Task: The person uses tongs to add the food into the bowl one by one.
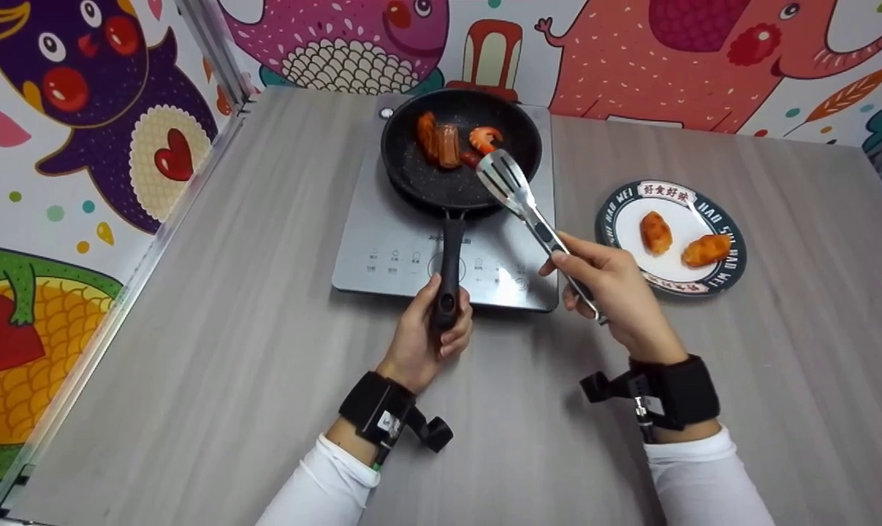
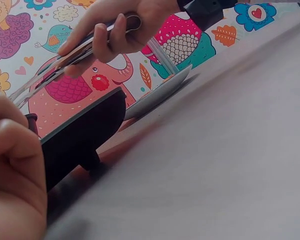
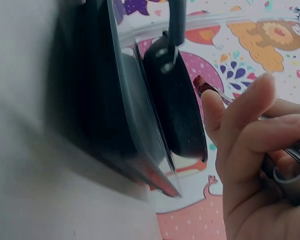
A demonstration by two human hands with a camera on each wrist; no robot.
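Note:
My left hand (image 1: 426,337) grips the black handle (image 1: 451,256) of a dark speckled frying pan (image 1: 448,188). In my right hand (image 1: 620,288) is a pair of metal tongs (image 1: 534,219), slanting up to the pan's right side. A small dark red food piece (image 3: 202,84) shows at the tongs' tip in the right wrist view, level with the pan rim. Inside the pan lie a reddish-brown piece (image 1: 427,137), a ribbed brown piece (image 1: 449,147) and an orange curled shrimp (image 1: 484,137). The left wrist view shows the right-hand fingers wrapped around the tongs' arms.
Under the pan is a silver induction cooktop (image 1: 367,256) with touch controls at its front. To its right stands a dark-rimmed plate (image 1: 607,220) bearing two golden-brown food pieces (image 1: 656,232). Cartoon-printed panels (image 1: 630,58) border the grey wood-grain table (image 1: 214,292) at the back and left.

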